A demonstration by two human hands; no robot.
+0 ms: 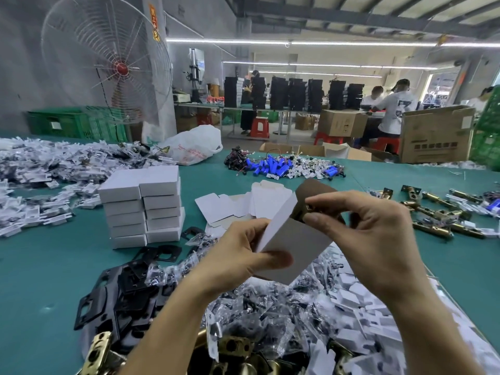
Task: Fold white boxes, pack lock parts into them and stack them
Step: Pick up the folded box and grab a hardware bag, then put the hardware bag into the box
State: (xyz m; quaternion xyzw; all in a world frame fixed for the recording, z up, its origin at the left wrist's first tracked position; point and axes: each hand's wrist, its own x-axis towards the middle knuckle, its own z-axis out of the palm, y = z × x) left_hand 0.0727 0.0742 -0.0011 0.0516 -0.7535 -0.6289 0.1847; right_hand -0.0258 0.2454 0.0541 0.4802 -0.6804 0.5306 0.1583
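One box [295, 239] is in hand, above the near middle of the bench [48, 272]. Its long axis is tilted, running from lower left to upper right. The open mouth points up and away from the person, and a brown flap [316, 189] stands above the mouth.

The left hand [243, 255] grasps the box from the left, with the thumb laid across its grey front face and the fingers behind. The right hand [373, 234] arches over the mouth, forefinger and thumb pinching a brass part [308, 208] at the opening (most of the part is hidden).

Toward the left of the bench is a stack [143, 209] of closed white boxes in two touching columns, five in each as far as can be counted. Several flat blanks [238, 205] overlap just beyond the hands.

Black plates [130, 288] lie toward the near left corner, and small clear bags [270, 307] lie beneath the forearms. Brass latches [438, 215] lie by the right edge, and blue cells [273, 166] toward the far edge.
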